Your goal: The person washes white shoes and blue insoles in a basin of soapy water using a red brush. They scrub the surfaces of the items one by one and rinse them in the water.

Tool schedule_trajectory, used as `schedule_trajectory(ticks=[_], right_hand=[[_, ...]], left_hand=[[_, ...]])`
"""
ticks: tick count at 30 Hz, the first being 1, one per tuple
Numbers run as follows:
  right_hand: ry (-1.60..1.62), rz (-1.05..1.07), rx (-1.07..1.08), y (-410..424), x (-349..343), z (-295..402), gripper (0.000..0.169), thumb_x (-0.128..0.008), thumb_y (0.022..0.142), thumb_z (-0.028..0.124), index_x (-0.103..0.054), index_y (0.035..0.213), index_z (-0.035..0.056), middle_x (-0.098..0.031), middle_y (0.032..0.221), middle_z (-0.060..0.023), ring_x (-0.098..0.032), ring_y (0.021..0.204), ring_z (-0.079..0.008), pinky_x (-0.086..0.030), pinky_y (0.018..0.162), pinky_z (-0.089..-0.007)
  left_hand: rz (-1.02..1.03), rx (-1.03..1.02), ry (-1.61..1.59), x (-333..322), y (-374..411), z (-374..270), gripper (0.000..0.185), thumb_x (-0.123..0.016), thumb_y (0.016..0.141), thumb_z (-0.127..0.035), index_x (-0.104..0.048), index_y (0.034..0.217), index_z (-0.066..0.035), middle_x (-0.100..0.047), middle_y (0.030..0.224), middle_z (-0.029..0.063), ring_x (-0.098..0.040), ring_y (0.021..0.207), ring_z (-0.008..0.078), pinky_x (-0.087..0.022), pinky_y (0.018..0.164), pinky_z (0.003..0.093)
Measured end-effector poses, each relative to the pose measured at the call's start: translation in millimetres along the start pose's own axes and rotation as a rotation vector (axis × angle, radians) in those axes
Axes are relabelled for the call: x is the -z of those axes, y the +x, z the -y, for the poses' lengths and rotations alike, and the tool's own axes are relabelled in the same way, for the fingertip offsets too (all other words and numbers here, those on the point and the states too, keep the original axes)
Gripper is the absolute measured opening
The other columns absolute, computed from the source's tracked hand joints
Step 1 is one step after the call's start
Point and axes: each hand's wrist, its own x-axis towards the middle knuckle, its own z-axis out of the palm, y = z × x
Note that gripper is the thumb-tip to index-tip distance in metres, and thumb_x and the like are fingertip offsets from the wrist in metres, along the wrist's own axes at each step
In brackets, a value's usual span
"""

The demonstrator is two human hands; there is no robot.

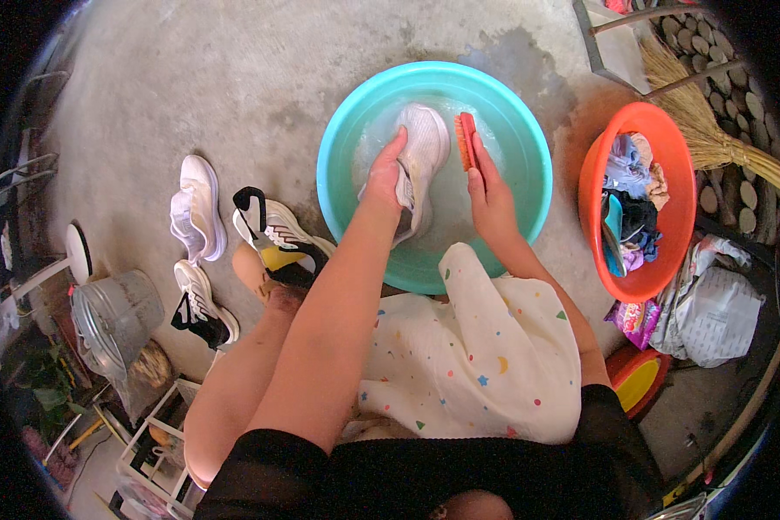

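A turquoise plastic basin (338, 214) with cloudy water stands on the floor before me. My left hand (387, 174) grips a whitish knit sneaker (424, 140) by its opening, thumb on the upper; the fingers are hidden inside or behind it. The shoe is held over the water, toe pointing away from me. To its right, my right hand (491, 201) holds a red scrubbing brush (469, 140) with orange bristles turned towards the shoe. Brush and shoe are apart. A white cloth with coloured stars and moons (468, 351) covers my lap.
Left of the basin lie a pale sneaker (197, 208) and white-and-black shoes (201, 305). At right stands an orange basin (679, 195) holding clothes, beside a straw broom (695, 123) and plastic bags (718, 315). A metal bucket (114, 312) and white rack (153, 448) are at left.
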Motion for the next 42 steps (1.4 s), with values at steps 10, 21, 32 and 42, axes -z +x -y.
schedule_trajectory(ticks=[10,21,32,42], right_hand=[[-0.437,0.112,-0.284,38,-9,-56,0.046,-0.043,0.099,0.021,-0.038,0.145,0.0173,-0.059,0.118,-0.0274,-0.061,0.103,-0.0406,-0.046,0.090,-0.0443],[-0.444,0.223,0.166,-9,-9,0,0.046,-0.047,0.098,0.029,-0.039,0.143,0.0320,-0.064,0.097,-0.0233,-0.065,0.084,-0.0371,-0.051,0.072,-0.0452],[-0.443,0.257,0.182,2,-16,1,0.050,-0.046,0.097,0.030,-0.032,0.145,0.0377,-0.064,0.077,-0.0183,-0.063,0.066,-0.0370,-0.050,0.059,-0.0474],[-0.390,0.221,0.181,17,-15,-18,0.051,-0.046,0.097,0.032,-0.030,0.146,0.0328,-0.065,0.084,-0.0214,-0.065,0.071,-0.0378,-0.051,0.065,-0.0473]], left_hand=[[-0.082,-0.093,-0.021,-2,-4,13,0.051,-0.059,0.092,-0.023,-0.044,0.136,-0.002,-0.054,0.130,0.0175,-0.055,0.116,0.0326,-0.044,0.100,0.0445],[-0.158,-0.109,-0.061,6,9,19,0.042,-0.058,0.092,-0.020,-0.050,0.129,-0.002,-0.060,0.119,0.0158,-0.059,0.107,0.0303,-0.049,0.093,0.0448],[-0.216,-0.041,-0.094,0,3,14,0.043,-0.050,0.097,-0.030,-0.048,0.130,-0.004,-0.055,0.128,0.0145,-0.053,0.116,0.0313,-0.042,0.101,0.0464],[-0.211,-0.067,-0.064,6,6,25,0.044,-0.049,0.098,-0.030,-0.045,0.132,-0.002,-0.054,0.128,0.0158,-0.053,0.115,0.0325,-0.043,0.100,0.0479]])
